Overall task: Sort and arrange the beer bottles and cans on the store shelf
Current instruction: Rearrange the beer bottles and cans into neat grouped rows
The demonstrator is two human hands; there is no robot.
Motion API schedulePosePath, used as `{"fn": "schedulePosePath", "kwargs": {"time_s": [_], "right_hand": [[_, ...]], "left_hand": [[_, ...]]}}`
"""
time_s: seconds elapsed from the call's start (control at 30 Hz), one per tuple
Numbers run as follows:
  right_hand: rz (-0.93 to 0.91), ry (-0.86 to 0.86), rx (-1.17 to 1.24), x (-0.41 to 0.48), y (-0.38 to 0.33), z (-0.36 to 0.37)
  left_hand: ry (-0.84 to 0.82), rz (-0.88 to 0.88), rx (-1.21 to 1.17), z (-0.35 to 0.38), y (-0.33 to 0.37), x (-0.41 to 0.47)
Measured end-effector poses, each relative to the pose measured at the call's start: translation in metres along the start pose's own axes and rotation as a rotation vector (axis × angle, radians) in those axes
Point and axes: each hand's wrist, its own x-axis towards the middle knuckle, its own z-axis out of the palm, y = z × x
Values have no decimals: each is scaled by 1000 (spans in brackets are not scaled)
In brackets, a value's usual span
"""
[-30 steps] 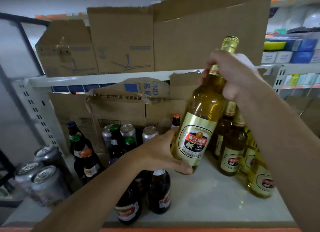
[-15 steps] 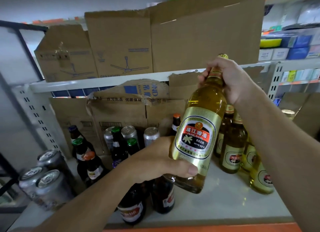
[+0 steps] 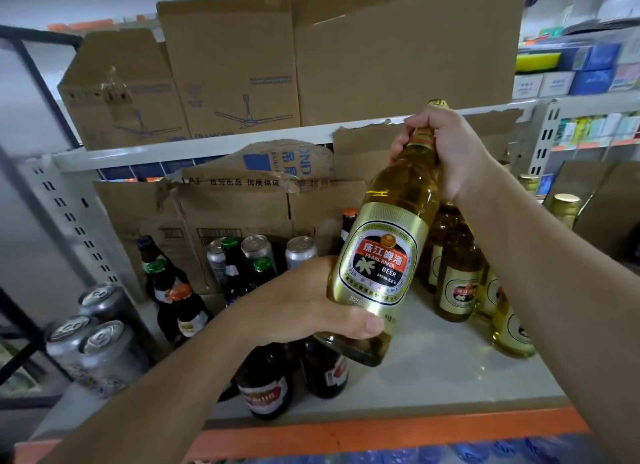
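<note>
Right hand grips the neck of a gold Pearl River bottle, hiding its cap; left hand wraps its base. It tilts above the shelf, covering the dark bottles behind.

The pale shelf had an orange strip along its front edge. Dark bottles stood upright at its left and front, a few capped green, one orange. Behind them, silver cans stood near the cardboard boxes lining the back. To the right, golden bottles stood close together. Bigger cans crowded the far left; whether they shared the same board, I couldn't tell. The upper shelf carried large cartons.
</note>
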Motion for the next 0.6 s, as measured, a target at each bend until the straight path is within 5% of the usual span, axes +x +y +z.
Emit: {"fn": "schedulePosePath", "kwargs": {"time_s": [0.2,0.43,0.6], "right_hand": [[33,134,-16,-5,-2,-8],[61,164,-100,-11,-10,-7],[-79,211,-87,-19,-26,-4]], "left_hand": [[31,-38,389,-23,5,-3],[9,-24,318,-23,-4,1],[213,-15,657,-18,-5,12]]}}
